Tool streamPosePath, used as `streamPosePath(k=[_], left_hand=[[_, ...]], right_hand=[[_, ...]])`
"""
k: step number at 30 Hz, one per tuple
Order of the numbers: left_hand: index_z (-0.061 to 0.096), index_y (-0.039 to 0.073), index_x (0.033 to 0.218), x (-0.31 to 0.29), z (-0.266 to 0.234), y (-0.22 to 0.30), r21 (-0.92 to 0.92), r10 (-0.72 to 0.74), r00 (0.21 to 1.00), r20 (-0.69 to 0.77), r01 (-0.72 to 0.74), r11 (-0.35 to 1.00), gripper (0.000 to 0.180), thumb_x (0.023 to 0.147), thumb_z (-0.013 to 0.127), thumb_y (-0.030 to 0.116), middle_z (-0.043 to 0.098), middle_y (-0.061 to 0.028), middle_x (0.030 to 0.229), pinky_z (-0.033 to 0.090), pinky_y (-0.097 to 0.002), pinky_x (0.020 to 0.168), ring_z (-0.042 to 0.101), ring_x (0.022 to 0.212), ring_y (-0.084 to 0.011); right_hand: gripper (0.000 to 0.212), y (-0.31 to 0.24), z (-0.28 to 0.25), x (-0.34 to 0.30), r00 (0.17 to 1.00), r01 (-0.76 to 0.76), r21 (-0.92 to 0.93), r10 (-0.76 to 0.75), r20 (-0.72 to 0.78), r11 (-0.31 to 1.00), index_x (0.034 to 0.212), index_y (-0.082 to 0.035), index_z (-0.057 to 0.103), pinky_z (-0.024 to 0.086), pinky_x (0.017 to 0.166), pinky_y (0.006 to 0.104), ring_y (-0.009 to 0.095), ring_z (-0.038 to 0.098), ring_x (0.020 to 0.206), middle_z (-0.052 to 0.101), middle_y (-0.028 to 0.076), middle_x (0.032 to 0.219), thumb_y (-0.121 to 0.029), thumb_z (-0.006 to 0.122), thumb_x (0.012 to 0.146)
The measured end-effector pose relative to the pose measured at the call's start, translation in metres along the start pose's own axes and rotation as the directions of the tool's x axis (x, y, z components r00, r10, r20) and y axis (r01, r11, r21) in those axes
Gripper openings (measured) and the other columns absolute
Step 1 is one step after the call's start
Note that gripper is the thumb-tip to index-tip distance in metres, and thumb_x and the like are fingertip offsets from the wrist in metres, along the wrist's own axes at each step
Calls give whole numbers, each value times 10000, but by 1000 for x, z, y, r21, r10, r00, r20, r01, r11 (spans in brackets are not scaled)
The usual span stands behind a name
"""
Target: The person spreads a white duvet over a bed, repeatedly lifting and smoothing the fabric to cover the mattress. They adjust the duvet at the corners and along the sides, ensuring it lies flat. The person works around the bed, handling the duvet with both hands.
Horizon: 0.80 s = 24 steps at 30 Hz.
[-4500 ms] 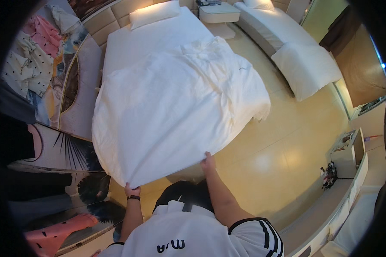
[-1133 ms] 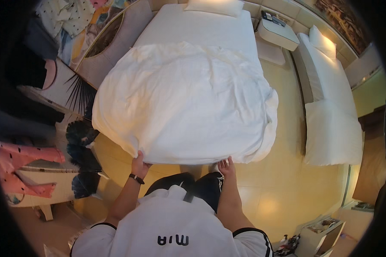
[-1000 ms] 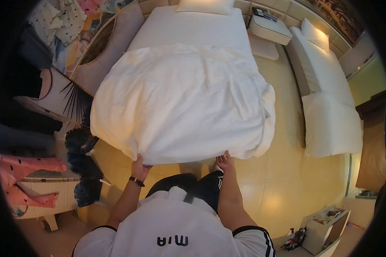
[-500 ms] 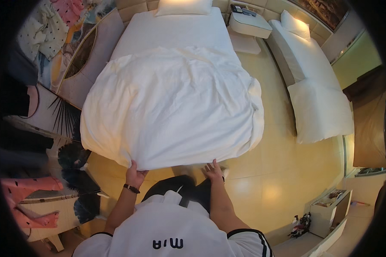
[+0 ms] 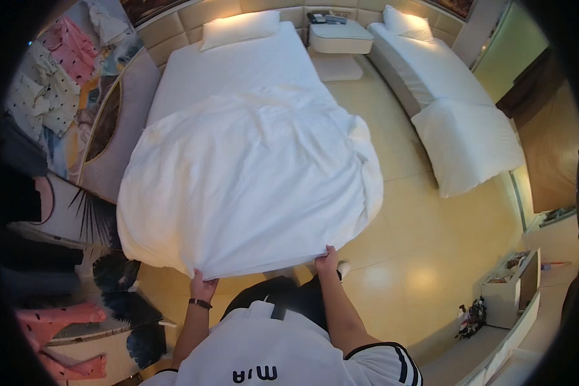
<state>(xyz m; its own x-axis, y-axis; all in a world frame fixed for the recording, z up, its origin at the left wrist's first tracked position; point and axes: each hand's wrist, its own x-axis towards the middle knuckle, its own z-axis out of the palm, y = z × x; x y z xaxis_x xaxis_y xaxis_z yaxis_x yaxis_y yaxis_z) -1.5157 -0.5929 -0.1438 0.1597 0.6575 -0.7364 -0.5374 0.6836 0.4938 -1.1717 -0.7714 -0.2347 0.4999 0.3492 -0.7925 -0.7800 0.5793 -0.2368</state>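
A rumpled white duvet [image 5: 251, 180] covers the foot half of the bed in front of me, and its near edge is pulled toward my body. My left hand [image 5: 202, 285] grips that edge near its left corner, thumb on top. Farther right along the same edge, my right hand [image 5: 327, 260] is closed on the fabric too, with its thumb above and the other fingers partly hidden. Between the two hands the edge runs fairly straight. Beyond the duvet lie a smooth white sheet [image 5: 238, 71] and a white pillow [image 5: 241, 29] against the padded headboard.
On the right stands a second, narrower bed [image 5: 424, 71] with a folded white duvet [image 5: 469, 145]. A white nightstand [image 5: 341, 37] carrying a telephone sits between the beds. Clothes hang along the left wall [image 5: 96, 161]. An open drawer unit [image 5: 505, 289] is at lower right.
My right hand has gone from open fingers at the edge to gripping the duvet. The near edge is drawn closer to me, and my view has shifted somewhat.
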Motion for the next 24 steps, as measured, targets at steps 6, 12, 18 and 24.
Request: streamPosePath(k=[6,12,18,24], left_hand=[[463,85,1139,51,-36,-52,-352,-227,965,-129,170,921,411,920,310,397,535,-111,1112,448,-453,838,519,997,-289],[430,96,1179,17,89,-158,32,-745,667,11,745,667,589,814,439,559,480,-170,1161,292,-583,930,417,1134,-289],[411,45,1177,-49,217,-250,245,-680,564,468,656,713,607,805,498,516,461,-168,1187,360,-465,920,450,1084,-293],[404,59,1184,-38,224,-287,338,-295,877,379,165,927,418,883,460,343,520,-144,1113,413,-451,858,500,1006,-302]], right_hand=[[67,-23,18,-45,933,343,-243,-300,198,907,778,-84,483,405,560,264,146,515,665,520,23,720,-56,543,771],[112,-44,23,-52,824,561,-657,-415,386,503,916,-42,513,437,664,319,197,538,760,550,74,804,-84,492,814],[133,-70,63,-101,963,100,-372,4,269,923,908,-4,508,457,672,300,170,546,739,565,84,817,-111,458,847],[203,-99,36,-45,958,-222,-617,287,7,755,891,18,516,442,624,307,190,532,690,547,98,802,-171,491,820]])
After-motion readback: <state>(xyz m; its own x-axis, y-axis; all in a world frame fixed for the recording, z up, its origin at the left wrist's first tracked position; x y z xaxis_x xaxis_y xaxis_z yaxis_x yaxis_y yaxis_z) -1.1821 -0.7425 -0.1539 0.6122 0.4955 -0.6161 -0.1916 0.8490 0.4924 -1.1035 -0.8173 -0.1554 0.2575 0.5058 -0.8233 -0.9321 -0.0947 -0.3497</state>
